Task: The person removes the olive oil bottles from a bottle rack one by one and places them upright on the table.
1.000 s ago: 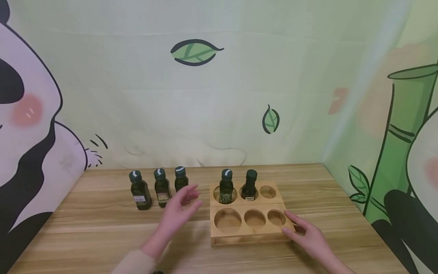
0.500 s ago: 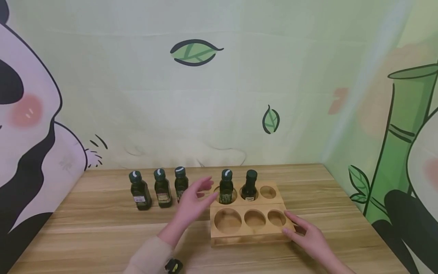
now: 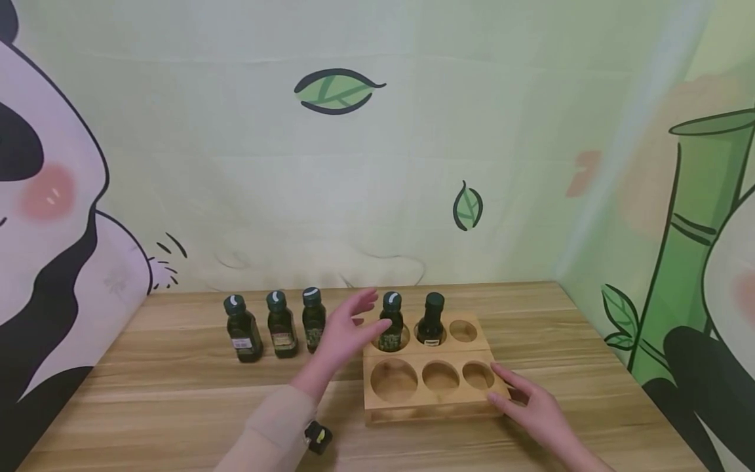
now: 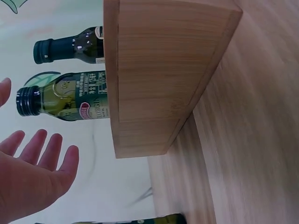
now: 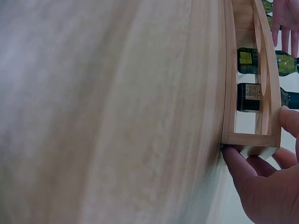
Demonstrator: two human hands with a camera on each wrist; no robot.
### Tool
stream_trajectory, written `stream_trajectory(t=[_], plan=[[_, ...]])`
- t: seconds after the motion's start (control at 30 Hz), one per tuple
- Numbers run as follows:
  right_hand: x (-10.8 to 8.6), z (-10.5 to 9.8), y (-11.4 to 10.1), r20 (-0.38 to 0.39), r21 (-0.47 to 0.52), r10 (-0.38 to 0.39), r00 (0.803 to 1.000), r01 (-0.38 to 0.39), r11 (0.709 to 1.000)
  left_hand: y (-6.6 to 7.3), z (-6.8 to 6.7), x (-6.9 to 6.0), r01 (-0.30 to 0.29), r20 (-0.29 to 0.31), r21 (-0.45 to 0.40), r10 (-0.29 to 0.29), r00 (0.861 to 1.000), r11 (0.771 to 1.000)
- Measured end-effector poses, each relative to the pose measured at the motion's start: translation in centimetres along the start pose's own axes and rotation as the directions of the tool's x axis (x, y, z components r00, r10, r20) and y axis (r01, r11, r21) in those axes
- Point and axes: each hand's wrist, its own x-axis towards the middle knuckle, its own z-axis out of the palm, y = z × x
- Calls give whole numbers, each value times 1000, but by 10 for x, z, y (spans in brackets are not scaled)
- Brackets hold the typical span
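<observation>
Left hand (image 3: 345, 334) had shifted toward the rack's back-left bottle (image 3: 391, 337) over the last second, coming away from the loose bottles. Its fingers were spread wide, clear of that bottle in the left wrist view. Right hand (image 3: 533, 410) hadn't moved: fingers gripped the right end of the wooden rack (image 3: 430, 398) near its front corner.

Rack sat flat on the table (image 3: 177, 406), right of centre, set in from the back edge. Two rows of round holes; second bottle, slim-necked (image 3: 433, 321), stood in the back-middle one.

Three loose bottles stood in a line toward the table's back-left corner: left one (image 3: 244, 337), middle one (image 3: 282, 334), right one (image 3: 314, 321), the last partly behind the left hand.

Table was striped light wood grain. Pale green backdrop (image 3: 236, 131) rose behind its back edge, creased, with printed leaves (image 3: 335, 92), panda (image 3: 112, 249) off the left edge, bamboo (image 3: 696, 216) off the right.
</observation>
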Motion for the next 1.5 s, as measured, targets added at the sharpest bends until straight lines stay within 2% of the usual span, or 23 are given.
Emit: stream_trajectory(t=[0.33,0.53,0.77,0.87,1.13,1.5], plan=[[0,1,0,3,0,-4,1000,4,1000,-5,8,10,9,42,-65,-6,999,998],[1,0,0,3,6,3,1000,-3,1000,-2,12,14,-4,59,-71,8,998,997],[2,-1,0,4,-2,6,1000,-6,1000,-7,16,18,-31,59,-85,37,998,996],[2,-1,-1,1,2,8,1000,-8,1000,-9,17,20,-50,42,-89,54,998,995],[0,0,-1,1,8,11,1000,-11,1000,-11,20,23,-21,-9,-92,21,1000,996],[0,0,-2,-3,9,7,1000,-7,1000,-11,24,22,-45,-64,-113,37,997,993]])
